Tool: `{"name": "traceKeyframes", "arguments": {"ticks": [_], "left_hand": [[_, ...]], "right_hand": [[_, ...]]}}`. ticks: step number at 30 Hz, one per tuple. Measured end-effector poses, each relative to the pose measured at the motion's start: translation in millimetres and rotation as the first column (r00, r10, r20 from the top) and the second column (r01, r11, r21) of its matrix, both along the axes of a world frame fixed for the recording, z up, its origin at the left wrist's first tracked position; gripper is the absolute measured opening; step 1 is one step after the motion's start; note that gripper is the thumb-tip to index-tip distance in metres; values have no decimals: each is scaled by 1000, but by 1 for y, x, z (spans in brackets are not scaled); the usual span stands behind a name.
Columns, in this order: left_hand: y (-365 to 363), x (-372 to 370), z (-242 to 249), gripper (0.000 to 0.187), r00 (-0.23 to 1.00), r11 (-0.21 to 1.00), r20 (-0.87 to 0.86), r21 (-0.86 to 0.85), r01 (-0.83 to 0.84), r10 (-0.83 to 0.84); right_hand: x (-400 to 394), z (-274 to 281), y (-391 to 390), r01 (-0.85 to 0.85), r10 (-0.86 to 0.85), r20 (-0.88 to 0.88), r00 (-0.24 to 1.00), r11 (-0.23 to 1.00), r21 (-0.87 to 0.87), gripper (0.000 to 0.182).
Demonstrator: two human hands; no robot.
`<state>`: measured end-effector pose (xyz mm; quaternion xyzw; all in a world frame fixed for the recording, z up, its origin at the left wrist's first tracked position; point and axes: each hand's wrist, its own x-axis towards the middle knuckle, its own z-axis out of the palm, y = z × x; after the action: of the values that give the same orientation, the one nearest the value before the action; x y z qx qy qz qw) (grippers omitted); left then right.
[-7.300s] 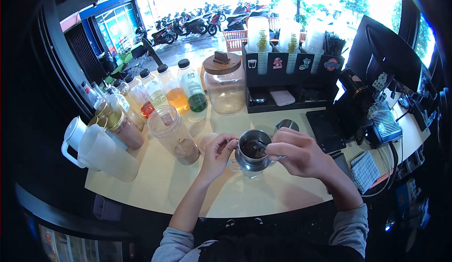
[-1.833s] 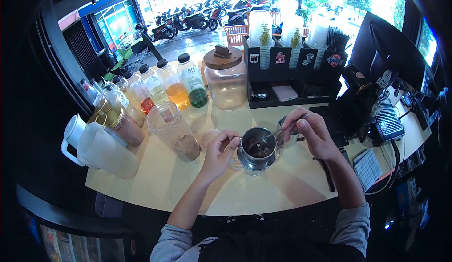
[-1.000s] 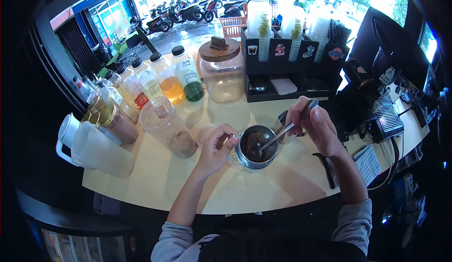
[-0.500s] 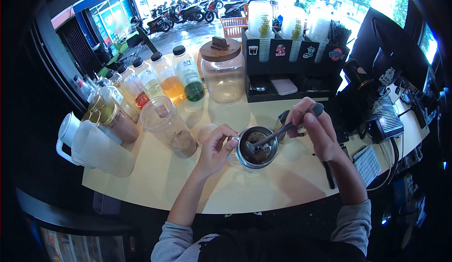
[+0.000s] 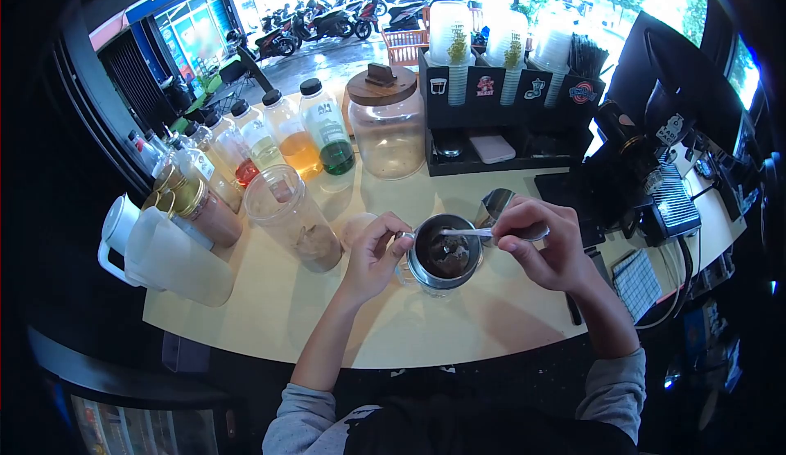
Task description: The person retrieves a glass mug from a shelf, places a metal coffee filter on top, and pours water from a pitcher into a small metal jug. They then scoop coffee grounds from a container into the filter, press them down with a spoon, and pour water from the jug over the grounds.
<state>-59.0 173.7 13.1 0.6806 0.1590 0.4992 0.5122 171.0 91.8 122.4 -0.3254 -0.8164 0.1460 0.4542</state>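
Observation:
A metal cup point(image 5: 419, 273) with dark brown contents stands near the middle of the counter, above clear glass that shows under its rim. My left hand point(image 5: 378, 254) pinches the cup's small side handle between thumb and fingers. From the right, my right hand point(image 5: 542, 242) grips a metal spoon point(image 5: 471, 232) lying nearly level over the cup. Its broad end shows by my fingers, and its thin end is over the dark contents. Behind my right hand is a shiny metal container point(image 5: 496, 203), partly covered.
A clear jar point(image 5: 282, 218) holding brown powder stands left, beside pitchers point(image 5: 184, 263) and several syrup bottles point(image 5: 296, 144). A wood-lidded glass jar point(image 5: 386, 140) and black cup rack point(image 5: 508, 128) line the back. A coffee machine point(image 5: 671, 201) and checked cloth point(image 5: 637, 286) are right.
My right hand has lowered, and the spoon has gone from a steep slant inside the cup to nearly level across it. My left hand keeps its hold on the handle.

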Motion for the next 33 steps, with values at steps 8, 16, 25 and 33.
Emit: {"name": "traceKeyframes", "arguments": {"ticks": [8,16,25,33], "left_hand": [[0,-2,0,11,1000,999,-28,-42,10,-11],[0,0,1,10,1000,1000,-28,-29,7,-8],[2,2,1,12,999,997,-32,-73,16,-18],[4,2,4,13,999,996,-40,-87,28,-31]], "right_hand": [[3,1,-4,10,-11,-10,1000,999,-31,15],[-1,2,-8,10,-10,6,1000,998,-58,15],[-1,1,-11,28,-28,42,999,1000,9,14],[2,0,-11,74,-74,30,997,997,21,15]]}}
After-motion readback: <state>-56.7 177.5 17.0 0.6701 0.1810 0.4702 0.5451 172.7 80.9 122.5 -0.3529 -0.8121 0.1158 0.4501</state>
